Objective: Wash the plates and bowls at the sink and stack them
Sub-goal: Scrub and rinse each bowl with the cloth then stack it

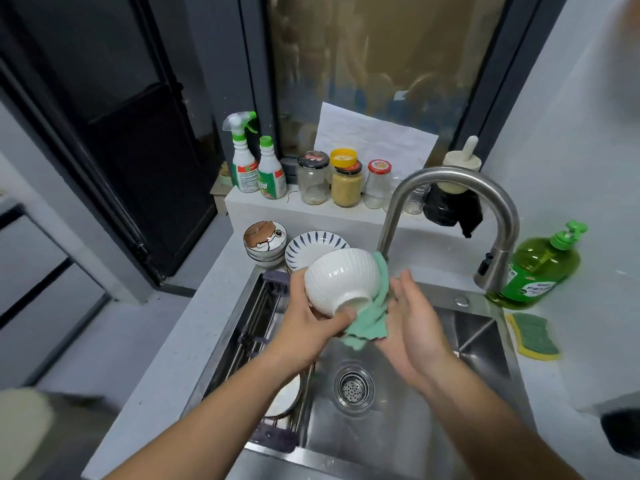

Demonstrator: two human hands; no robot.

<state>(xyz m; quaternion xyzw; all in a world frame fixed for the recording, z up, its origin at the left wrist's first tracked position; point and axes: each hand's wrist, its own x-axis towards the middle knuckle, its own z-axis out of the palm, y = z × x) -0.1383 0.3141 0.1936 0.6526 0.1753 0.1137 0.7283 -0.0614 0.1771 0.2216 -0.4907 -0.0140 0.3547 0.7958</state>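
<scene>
Mostly it turned on the cloth side: white ribbed bowl (341,280) was held over the sink (478,327), tipped w/ its foot toward the camera and mouth facing away-left. Left hand (308,320) gripped it, thumb on the foot, fingers wrapped round the far wall. Green cloth (370,317) sat btwn bowl and right hand (412,317), whose fingers were flat and extended, pressing cloth to the bowl's right flank. Rack (263,327) in the sink's left part held a plate (285,396); patterned bowls (265,242) and striped plate (317,249) stood stacked behind, prob. done.
</scene>
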